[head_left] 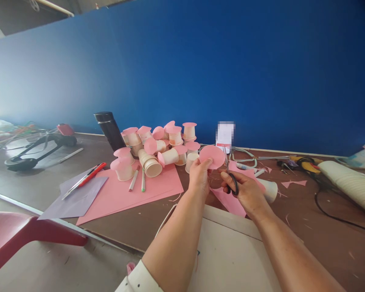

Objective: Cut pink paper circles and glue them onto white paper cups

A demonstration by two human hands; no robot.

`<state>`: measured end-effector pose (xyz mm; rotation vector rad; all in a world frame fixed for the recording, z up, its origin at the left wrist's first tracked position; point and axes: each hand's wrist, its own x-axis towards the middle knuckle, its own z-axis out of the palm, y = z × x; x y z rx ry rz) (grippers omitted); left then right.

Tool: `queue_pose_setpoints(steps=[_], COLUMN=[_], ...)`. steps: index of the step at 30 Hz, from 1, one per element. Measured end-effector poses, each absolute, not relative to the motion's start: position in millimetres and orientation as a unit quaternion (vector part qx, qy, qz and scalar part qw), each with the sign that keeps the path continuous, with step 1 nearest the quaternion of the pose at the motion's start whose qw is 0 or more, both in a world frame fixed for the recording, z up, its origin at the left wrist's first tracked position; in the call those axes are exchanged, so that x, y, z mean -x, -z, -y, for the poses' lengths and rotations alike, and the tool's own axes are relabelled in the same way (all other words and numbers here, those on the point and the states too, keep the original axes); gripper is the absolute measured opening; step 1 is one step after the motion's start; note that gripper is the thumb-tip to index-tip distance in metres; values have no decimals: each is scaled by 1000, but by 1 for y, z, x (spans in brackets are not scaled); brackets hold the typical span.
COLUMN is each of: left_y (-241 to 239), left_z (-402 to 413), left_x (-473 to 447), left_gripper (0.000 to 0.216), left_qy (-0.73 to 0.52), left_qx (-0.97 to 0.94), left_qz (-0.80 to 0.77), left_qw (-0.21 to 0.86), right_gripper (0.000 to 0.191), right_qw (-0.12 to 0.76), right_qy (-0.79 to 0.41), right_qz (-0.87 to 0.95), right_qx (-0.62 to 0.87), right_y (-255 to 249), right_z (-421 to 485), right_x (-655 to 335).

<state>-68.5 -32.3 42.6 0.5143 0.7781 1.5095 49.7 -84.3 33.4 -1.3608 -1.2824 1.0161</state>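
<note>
Against a blue partition (200,69), paper cups (170,156), many capped with pink paper, crowd toward the far edge of a brown worktop (319,241). Above the worktop, short of that edge, a person's left grip (201,175) pinches a pink paper disc (212,153). The right grip (246,190) closes around the black handles of scissors (237,186), blades beside the disc. A black flask (109,132) leans behind the cups.
</note>
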Motion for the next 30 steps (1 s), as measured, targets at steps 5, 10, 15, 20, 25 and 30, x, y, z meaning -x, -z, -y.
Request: queue_pose_setpoints(steps=[5,10,15,20,25,30], left_y=[-43,-43,-42,-39,-38,-38], left_z=[32,31,31,30,29,28], left_x=[68,68,68,68,68,69], left_gripper=[25,22,21,21,22,19], left_qy=[-659,-658,-656,-656,-658,-659], left_qx=[-217,-218,-213,-215,-214,-215], left_qz=[-339,-339,-348,-351,-355,-357], left_qw=[636,636,636,632,629,626], right_gripper=[50,50,50,49,50,51], right_qw=[490,491,488,487,482,476], right_qy=[-423,-420,-425,-415,-411,-407], right_qz=[518,515,511,517,520,519], right_qx=[559,563,566,570,574,582], right_y=[-34,-35,-34,-35,-35,-36], right_z=[84,85,85,84,86,86], right_x=[-49,-49,-49,-48,-49,-49])
